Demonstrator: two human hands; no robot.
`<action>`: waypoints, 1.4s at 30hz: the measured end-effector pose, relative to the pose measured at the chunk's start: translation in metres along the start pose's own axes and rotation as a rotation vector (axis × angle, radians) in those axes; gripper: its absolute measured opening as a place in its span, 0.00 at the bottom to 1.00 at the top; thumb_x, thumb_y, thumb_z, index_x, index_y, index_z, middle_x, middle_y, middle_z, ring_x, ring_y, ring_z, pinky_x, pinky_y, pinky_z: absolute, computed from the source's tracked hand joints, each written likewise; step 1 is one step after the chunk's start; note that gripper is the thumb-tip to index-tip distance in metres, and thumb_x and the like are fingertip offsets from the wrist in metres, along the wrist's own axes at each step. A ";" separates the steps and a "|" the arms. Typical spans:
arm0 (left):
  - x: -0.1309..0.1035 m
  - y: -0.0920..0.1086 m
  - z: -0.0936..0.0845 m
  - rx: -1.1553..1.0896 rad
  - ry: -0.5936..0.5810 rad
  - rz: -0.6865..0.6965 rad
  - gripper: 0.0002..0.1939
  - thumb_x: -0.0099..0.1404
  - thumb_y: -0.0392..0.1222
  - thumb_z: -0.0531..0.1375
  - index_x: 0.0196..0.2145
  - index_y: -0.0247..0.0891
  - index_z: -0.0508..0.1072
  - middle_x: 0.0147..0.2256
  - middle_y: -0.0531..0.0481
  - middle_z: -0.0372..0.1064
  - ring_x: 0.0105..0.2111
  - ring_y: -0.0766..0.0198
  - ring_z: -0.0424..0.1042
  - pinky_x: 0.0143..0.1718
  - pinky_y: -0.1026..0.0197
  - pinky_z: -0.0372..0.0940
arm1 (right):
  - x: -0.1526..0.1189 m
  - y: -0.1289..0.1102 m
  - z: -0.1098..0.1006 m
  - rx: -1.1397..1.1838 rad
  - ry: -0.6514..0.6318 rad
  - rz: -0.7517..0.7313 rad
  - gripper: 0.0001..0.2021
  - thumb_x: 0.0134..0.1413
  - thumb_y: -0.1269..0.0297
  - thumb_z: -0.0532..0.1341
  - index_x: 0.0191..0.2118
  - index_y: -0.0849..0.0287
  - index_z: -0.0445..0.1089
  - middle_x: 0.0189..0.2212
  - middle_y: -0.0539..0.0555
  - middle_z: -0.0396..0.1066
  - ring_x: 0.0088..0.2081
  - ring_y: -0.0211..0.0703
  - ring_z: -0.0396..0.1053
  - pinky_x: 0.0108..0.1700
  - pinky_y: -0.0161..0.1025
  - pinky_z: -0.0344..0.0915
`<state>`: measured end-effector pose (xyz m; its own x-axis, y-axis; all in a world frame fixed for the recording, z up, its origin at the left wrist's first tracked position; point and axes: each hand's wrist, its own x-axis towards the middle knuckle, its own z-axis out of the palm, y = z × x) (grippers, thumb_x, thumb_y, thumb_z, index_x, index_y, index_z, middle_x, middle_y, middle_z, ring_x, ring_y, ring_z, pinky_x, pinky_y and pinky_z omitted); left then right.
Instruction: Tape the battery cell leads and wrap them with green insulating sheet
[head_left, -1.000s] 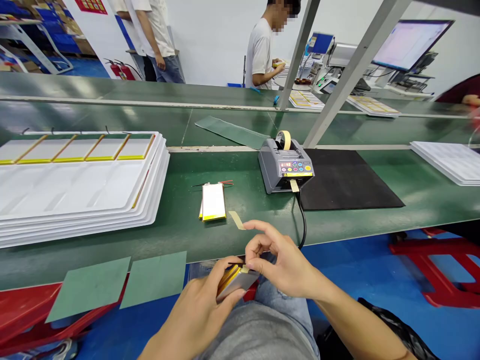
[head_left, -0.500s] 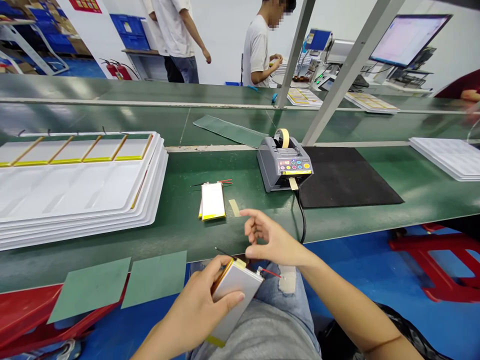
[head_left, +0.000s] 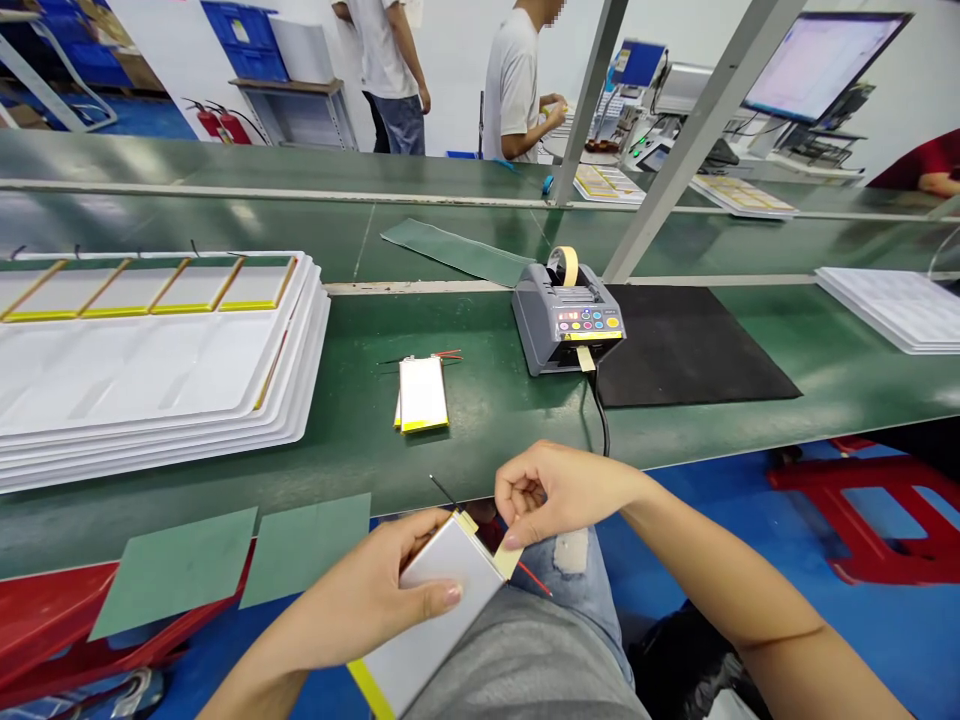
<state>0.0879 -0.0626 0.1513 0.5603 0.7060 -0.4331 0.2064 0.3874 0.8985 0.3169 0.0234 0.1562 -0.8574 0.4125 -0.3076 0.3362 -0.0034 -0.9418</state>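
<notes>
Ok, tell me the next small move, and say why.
Probably press the tape strip down onto the wired end of the battery pack, beside the red wire: the right hand pinches the strip there, another tape piece sits near the black wire, and the left hand grips the pack.

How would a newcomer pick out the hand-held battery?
Find the green bench, then its near edge. Just this side, the left hand holds the flat, pale battery tilted, while the right hand holds a tape strip at its wired end. Unlike the pair of batteries lying on the bench and the row in the white tray, it is in hand.
</notes>
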 end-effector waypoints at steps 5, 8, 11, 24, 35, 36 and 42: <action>0.001 0.000 -0.001 0.038 0.012 0.022 0.20 0.60 0.42 0.62 0.51 0.45 0.67 0.32 0.57 0.67 0.31 0.68 0.62 0.31 0.69 0.58 | 0.000 -0.003 0.004 -0.141 0.065 0.019 0.13 0.43 0.60 0.69 0.27 0.61 0.66 0.19 0.43 0.64 0.21 0.27 0.59 0.22 0.25 0.55; 0.001 0.001 -0.001 0.064 0.019 0.028 0.19 0.60 0.42 0.61 0.49 0.45 0.68 0.33 0.57 0.68 0.32 0.67 0.63 0.33 0.69 0.59 | 0.001 -0.004 0.005 -0.201 0.084 0.029 0.13 0.42 0.59 0.69 0.26 0.61 0.66 0.18 0.42 0.63 0.20 0.27 0.58 0.22 0.25 0.54; 0.001 0.001 -0.001 0.122 0.055 0.019 0.15 0.60 0.44 0.61 0.45 0.43 0.69 0.33 0.57 0.68 0.32 0.67 0.65 0.33 0.68 0.60 | 0.001 -0.006 0.007 -0.277 0.101 0.037 0.14 0.42 0.56 0.69 0.26 0.60 0.65 0.18 0.41 0.62 0.20 0.28 0.58 0.22 0.26 0.54; -0.007 -0.003 0.007 0.218 0.297 -0.056 0.14 0.60 0.49 0.58 0.43 0.42 0.66 0.32 0.54 0.73 0.32 0.60 0.70 0.32 0.64 0.63 | -0.011 -0.005 0.036 -0.452 0.463 -0.011 0.31 0.47 0.62 0.64 0.56 0.48 0.53 0.39 0.48 0.64 0.32 0.37 0.64 0.37 0.39 0.63; -0.012 -0.013 0.022 0.664 0.558 0.105 0.16 0.62 0.50 0.56 0.48 0.51 0.65 0.33 0.60 0.77 0.21 0.65 0.72 0.25 0.66 0.63 | -0.008 0.004 0.054 -0.446 0.798 -0.372 0.04 0.52 0.66 0.64 0.36 0.56 0.72 0.32 0.51 0.73 0.35 0.41 0.66 0.39 0.40 0.63; -0.012 -0.014 0.022 0.687 0.539 0.128 0.17 0.63 0.50 0.56 0.49 0.51 0.64 0.32 0.61 0.76 0.20 0.65 0.72 0.24 0.66 0.63 | -0.008 0.003 0.053 -0.408 0.771 -0.353 0.04 0.52 0.66 0.64 0.36 0.55 0.73 0.31 0.51 0.74 0.35 0.41 0.66 0.39 0.40 0.64; -0.013 -0.026 0.021 0.850 0.563 0.312 0.19 0.64 0.46 0.57 0.52 0.51 0.59 0.46 0.59 0.74 0.35 0.64 0.77 0.35 0.69 0.65 | -0.006 0.006 0.050 -0.251 0.657 -0.313 0.03 0.51 0.69 0.64 0.28 0.57 0.74 0.26 0.50 0.72 0.32 0.39 0.66 0.36 0.37 0.63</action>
<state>0.0920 -0.0943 0.1352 0.2781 0.9592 0.0498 0.7314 -0.2451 0.6363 0.3049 -0.0245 0.1459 -0.5462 0.8167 0.1862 0.2616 0.3775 -0.8883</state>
